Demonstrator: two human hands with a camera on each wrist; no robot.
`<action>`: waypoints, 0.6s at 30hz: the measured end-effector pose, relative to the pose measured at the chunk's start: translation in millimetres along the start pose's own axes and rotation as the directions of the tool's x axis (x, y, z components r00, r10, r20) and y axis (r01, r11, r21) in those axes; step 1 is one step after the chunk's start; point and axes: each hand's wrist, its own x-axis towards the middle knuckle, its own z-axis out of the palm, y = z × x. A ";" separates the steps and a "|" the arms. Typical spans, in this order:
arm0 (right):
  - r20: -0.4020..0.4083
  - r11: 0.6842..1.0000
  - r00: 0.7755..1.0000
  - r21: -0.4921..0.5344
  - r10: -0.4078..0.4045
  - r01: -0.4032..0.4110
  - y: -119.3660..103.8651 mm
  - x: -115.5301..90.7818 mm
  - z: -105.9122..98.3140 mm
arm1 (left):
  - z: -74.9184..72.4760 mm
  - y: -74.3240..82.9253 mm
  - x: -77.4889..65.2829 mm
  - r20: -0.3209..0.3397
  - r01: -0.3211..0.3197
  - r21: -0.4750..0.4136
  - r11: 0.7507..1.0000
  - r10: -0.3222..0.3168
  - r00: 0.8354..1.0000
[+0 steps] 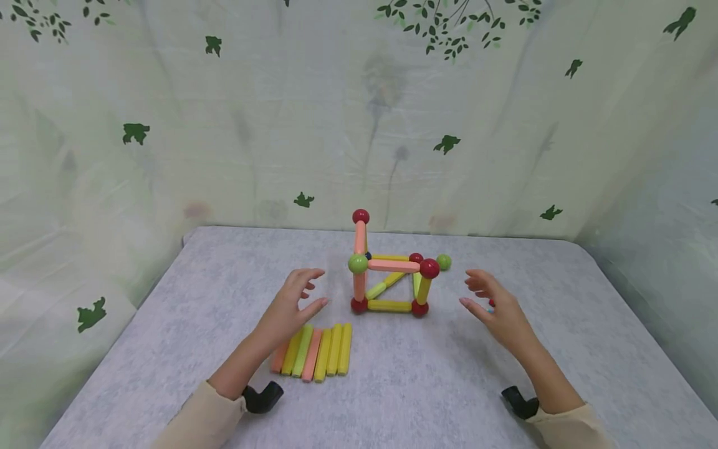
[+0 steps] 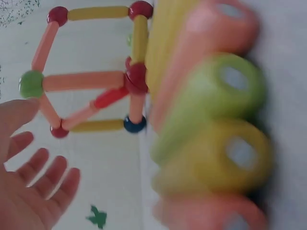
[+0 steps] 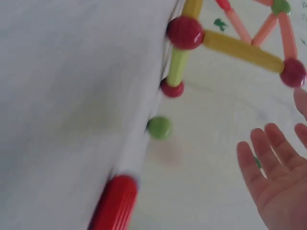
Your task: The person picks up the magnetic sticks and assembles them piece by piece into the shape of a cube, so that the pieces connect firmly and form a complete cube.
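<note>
1. Head view, work: a part-built frame [image 1: 394, 266] of rods and balls stands on the surface [image 1: 449, 399]. Balls show at three upper corners; the far right lower ball [image 1: 416, 257] bears no visible upright.
2. Head view, hands: the left hand [image 1: 293, 307] is held left of the frame, the right hand [image 1: 499, 310] right of it, both apart from it. On each, the fingers are loosely bent and spread away from the thumb, with nothing between.
3. Head view, parts: seven visible loose rods [image 1: 322, 355] lie side by side at the near left of the frame. A loose green ball [image 1: 444, 262] sits at its far right.
4. Left wrist view: the fingers are parted and empty. The thumb tip lines up with the green corner ball [image 2: 31, 83] of the frame; the head view shows a gap.
5. Right wrist view: the fingers are slightly parted and empty. The loose green ball is clear of the frame; a red rod [image 3: 117, 203], cropped, lies farther from the frame.
6. Judgement: the work appears to be between placements. The next move probably calls for pinching one loose rod and standing it on the bare far right lower ball, without jolting the frame.
</note>
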 end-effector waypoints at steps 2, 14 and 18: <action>0.056 0.999 0.998 -0.030 0.042 -0.040 9.3 -10.5 -8.8 | -5.8 -8.0 -14.1 0.051 0.082 0.048 0.995 -0.085 0.995; 0.337 0.944 0.897 -0.262 0.285 -0.202 42.9 -33.7 -29.2 | -13.9 -27.0 -55.9 0.316 0.417 0.111 0.902 -0.430 0.846; 0.365 0.919 0.868 -0.329 0.337 -0.218 43.8 -32.3 -25.5 | -10.7 -23.6 -55.2 0.333 0.418 0.083 0.905 -0.421 0.844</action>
